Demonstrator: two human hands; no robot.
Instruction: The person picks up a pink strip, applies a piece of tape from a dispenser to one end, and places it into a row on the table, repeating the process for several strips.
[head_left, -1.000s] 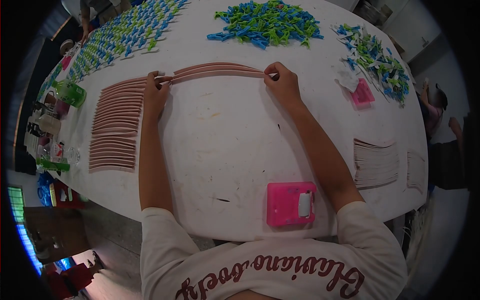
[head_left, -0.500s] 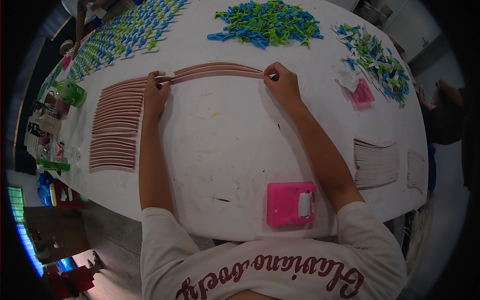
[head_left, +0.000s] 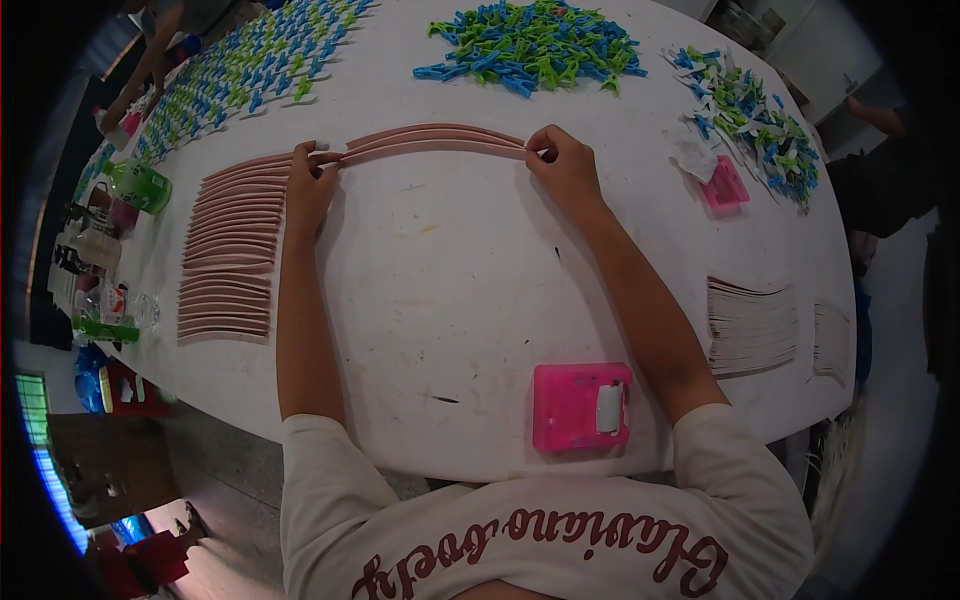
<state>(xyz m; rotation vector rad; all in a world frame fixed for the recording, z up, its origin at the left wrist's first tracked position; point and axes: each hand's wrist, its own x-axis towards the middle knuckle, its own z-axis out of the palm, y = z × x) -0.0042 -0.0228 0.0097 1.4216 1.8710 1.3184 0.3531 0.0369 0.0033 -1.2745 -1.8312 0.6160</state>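
L hand & R hand each pinch 1 end of a long pink strip, w/ more strips just behind it on the tabletop. Lots of pink rows lie nr L hand.

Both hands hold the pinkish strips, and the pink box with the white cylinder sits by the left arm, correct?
No: the head view shows the pink box by the right arm. The left hand and right hand do hold the pinkish strips.

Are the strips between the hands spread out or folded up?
Spread out: the strips run lengthwise from the left hand to the right hand, with no fold visible between.
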